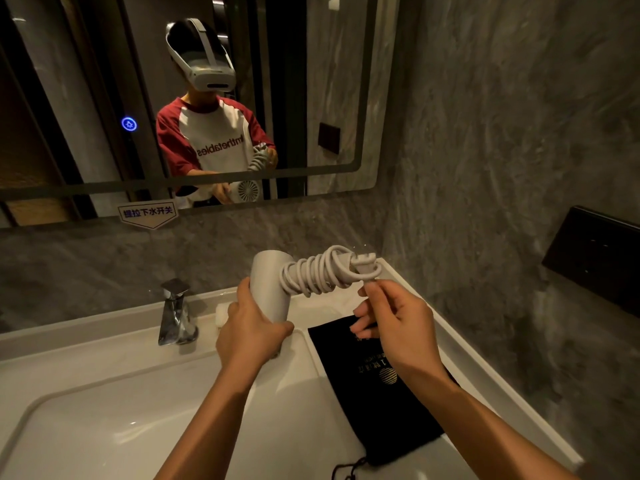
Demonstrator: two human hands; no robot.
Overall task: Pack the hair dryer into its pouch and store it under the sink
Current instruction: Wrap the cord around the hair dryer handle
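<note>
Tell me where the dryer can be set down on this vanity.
Bare counter lies left of the faucet, along the back ledge. The basin is open too. The right side is crowded: the black pouch covers the counter from basin edge nearly to the wall.

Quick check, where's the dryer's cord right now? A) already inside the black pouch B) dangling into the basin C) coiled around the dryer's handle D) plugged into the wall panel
C: the cord is wound in loops around the hair dryer handle, the right hand pinching its end near the plug, while the left hand grips the barrel and the black pouch lies flat on the counter.
</note>
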